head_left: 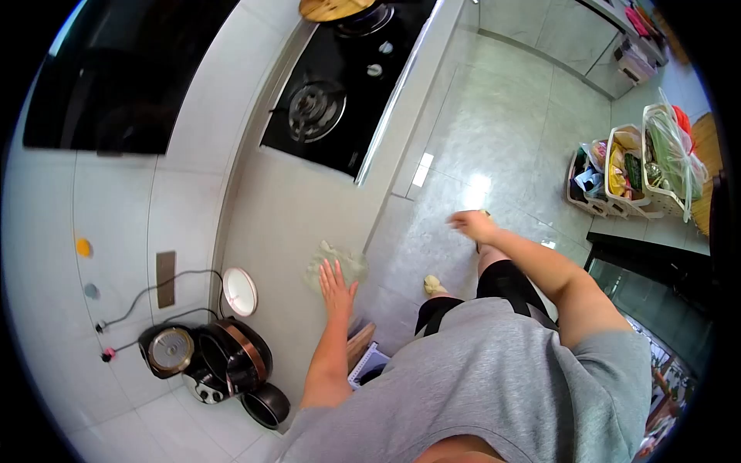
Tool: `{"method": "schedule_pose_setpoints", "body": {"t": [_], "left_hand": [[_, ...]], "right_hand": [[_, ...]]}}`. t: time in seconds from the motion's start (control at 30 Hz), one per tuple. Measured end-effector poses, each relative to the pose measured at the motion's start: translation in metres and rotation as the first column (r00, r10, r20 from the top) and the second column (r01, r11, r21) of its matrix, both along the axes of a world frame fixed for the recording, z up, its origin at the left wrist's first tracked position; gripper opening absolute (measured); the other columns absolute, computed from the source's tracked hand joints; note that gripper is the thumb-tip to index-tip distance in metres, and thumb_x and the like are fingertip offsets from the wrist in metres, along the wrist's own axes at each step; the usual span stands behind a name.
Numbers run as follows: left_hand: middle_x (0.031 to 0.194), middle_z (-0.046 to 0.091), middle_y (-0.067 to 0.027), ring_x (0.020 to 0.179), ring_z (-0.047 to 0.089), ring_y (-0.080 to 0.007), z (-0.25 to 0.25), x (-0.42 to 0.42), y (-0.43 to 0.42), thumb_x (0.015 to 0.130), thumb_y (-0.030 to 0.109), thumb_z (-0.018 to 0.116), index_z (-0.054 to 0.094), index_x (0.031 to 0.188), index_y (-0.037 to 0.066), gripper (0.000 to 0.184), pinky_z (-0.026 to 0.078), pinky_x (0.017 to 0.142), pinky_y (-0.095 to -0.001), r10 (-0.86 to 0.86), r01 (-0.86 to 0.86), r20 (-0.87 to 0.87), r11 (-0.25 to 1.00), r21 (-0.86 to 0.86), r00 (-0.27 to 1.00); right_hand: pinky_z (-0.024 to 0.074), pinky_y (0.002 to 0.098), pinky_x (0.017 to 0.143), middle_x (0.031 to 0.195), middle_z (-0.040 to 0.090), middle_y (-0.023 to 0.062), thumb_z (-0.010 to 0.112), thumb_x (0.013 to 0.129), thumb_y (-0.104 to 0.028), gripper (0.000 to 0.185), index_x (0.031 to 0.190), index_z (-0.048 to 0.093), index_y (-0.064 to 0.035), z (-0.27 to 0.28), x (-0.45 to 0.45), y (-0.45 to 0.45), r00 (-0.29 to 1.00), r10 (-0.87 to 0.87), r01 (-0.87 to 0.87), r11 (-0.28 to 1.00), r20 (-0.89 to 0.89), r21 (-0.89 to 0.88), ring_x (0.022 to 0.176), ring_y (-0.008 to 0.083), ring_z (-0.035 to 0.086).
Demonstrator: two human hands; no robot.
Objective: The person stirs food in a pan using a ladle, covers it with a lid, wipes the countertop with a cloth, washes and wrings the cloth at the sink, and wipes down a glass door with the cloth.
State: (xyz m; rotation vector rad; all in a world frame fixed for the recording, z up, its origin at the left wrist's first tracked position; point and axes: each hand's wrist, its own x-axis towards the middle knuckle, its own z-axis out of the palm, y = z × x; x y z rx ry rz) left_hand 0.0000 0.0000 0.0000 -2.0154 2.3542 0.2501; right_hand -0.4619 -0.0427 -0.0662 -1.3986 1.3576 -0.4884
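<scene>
My left hand (336, 287) lies flat on a thin, pale greenish cloth (351, 266) near the front edge of the beige countertop (285, 201). Its fingers are stretched out and slightly apart, pressing on the crumpled cloth rather than gripping it. Out over the floor, my right hand (475, 225) hangs in the air in front of my body. Motion blurs its fingertips a little, but the fingers look loosely extended and nothing shows in them.
Beyond the cloth is a black gas hob (347, 100) with a wooden lid (336, 9) at its far end. A black cooker (235, 355), a dark pot (266, 405) and a white round lid (240, 292) stand by the wall. Filled baskets (652, 208) are at right.
</scene>
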Motion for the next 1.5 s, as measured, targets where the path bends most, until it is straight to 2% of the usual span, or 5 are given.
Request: {"method": "schedule_pose_setpoints", "body": {"t": [0.17,0.4,1.03,1.23,1.5], "left_hand": [[0.168,0.012,-0.0182,0.154,0.017,-0.0397,-0.021,-0.118,-0.043,0.089,0.030,0.075,0.019,0.161,0.011,0.093,0.023,0.124,-0.0518,-0.089,0.090,0.055,0.996,-0.016,0.995],[0.168,0.013,-0.0174,0.153,0.019,-0.0384,-0.017,-0.197,-0.135,0.091,0.026,0.072,0.020,0.161,0.011,0.089,0.026,0.123,-0.0497,-0.141,0.153,0.172,0.986,-0.062,0.975],[0.167,0.020,-0.0125,0.153,0.021,-0.0346,-0.028,-0.404,-0.343,0.086,0.011,0.072,0.023,0.160,0.018,0.089,0.025,0.123,-0.0478,-0.397,0.381,-0.060,0.907,-0.178,0.916],[0.164,0.028,-0.0101,0.152,0.028,-0.0300,-0.030,-0.471,-0.400,0.090,0.010,0.065,0.032,0.158,0.018,0.076,0.028,0.123,-0.0449,-0.375,0.333,-0.172,0.915,-0.229,0.911],[0.148,0.053,-0.0084,0.140,0.047,-0.0265,0.000,-0.465,-0.403,0.095,0.001,0.045,0.060,0.138,0.016,0.048,0.038,0.117,-0.0375,-0.120,0.039,-0.592,0.988,-0.148,0.797]], "right_hand": [[0.0558,0.0397,0.078,0.090,0.075,0.0152,0.065,0.081,-0.010,0.029,0.109,0.072,-0.0051,-0.017,-0.294,0.112,0.769,-0.406,0.428,0.901,-0.495,-0.073,0.082,0.0300,0.072],[0.0540,0.0357,0.061,0.082,0.073,0.0162,0.061,0.082,-0.003,0.026,0.106,0.070,-0.0012,-0.058,-0.376,0.212,0.610,-0.701,0.791,0.566,-0.369,0.233,0.065,0.0214,0.071],[0.0565,0.0362,0.067,0.087,0.072,0.0166,0.063,0.085,-0.007,0.030,0.113,0.070,0.0022,0.019,-0.402,0.136,0.804,-0.458,0.590,0.693,-0.379,0.414,0.074,0.0249,0.072],[0.0531,0.0394,0.081,0.094,0.074,0.0200,0.066,0.090,-0.017,0.032,0.120,0.070,-0.0074,-0.113,-0.509,0.072,0.822,-0.304,0.434,0.882,-0.481,0.183,0.089,0.0317,0.071],[0.0495,0.0287,0.063,0.088,0.071,0.0082,0.056,0.088,-0.003,0.030,0.116,0.067,0.0012,0.045,-0.520,-0.167,0.869,-0.464,0.494,0.827,-0.168,0.270,0.070,0.0144,0.063]]}}
